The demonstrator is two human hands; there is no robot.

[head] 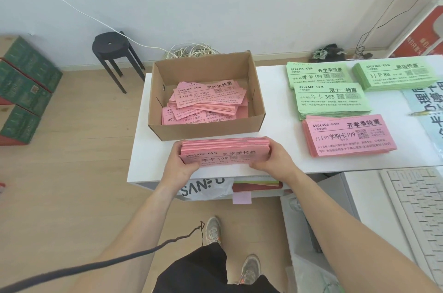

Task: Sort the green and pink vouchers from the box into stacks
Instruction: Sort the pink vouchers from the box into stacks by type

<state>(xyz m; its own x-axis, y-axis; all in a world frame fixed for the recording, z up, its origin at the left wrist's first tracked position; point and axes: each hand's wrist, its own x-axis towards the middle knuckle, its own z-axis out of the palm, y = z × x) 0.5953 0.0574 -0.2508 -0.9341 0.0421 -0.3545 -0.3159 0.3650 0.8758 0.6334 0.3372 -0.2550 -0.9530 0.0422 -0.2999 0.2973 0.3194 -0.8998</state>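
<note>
- We are standing at a white tabletop (285, 139) beside a pale wall, with the cardboard box (206, 131) sitting at twelve o'clock.
- We are squaring a pink voucher stack (225, 151) at six o'clock. The left hand (182, 163) and right hand (273, 158) have their fingers clamped on its short ends.
- Next, probably, we are carrying it level toward the sorted green stacks (330, 101) and pink pile (347, 137) at three o'clock, while loose pink vouchers (208, 98) are lying in the box.
- Its print is reading "AVOCADO GYM" and "199".

Count's in: three green stacks (318, 74) (393, 76) (332, 101) at the upper right, two pink stacks (225, 149) (347, 135) lower down, one cardboard box (203, 129) at centre, one black stool (110, 44) upper left, one keyboard (417, 209) at the lower right, two hands (182, 163) (273, 161) and two shoes (213, 230) (250, 268) at the bottom
</note>
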